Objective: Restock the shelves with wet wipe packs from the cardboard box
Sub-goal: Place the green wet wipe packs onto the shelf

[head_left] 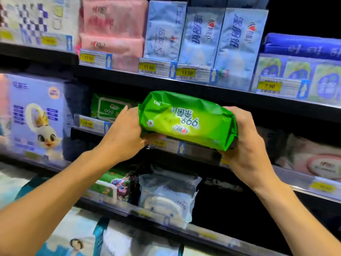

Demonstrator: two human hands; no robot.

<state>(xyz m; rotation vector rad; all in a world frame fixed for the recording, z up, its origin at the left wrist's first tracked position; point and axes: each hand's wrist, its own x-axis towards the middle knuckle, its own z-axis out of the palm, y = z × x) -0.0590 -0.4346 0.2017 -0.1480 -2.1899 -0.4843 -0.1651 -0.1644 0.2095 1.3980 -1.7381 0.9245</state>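
Note:
A green wet wipe pack (186,119) hangs in front of the middle shelf (203,154), print upside down. My left hand (123,135) grips its left end and my right hand (247,143) grips its right end from below. Behind my left hand, another green pack (108,108) with the same print stands on that shelf. The shelf space behind the held pack and to its right looks dark. The cardboard box is out of view.
The upper shelf holds pink (112,24) and pale blue tissue packs (201,36) with yellow price tags (149,67). A large lilac pack with a duck picture (35,117) stands at left. A clear pack (166,196) sits on the shelf below.

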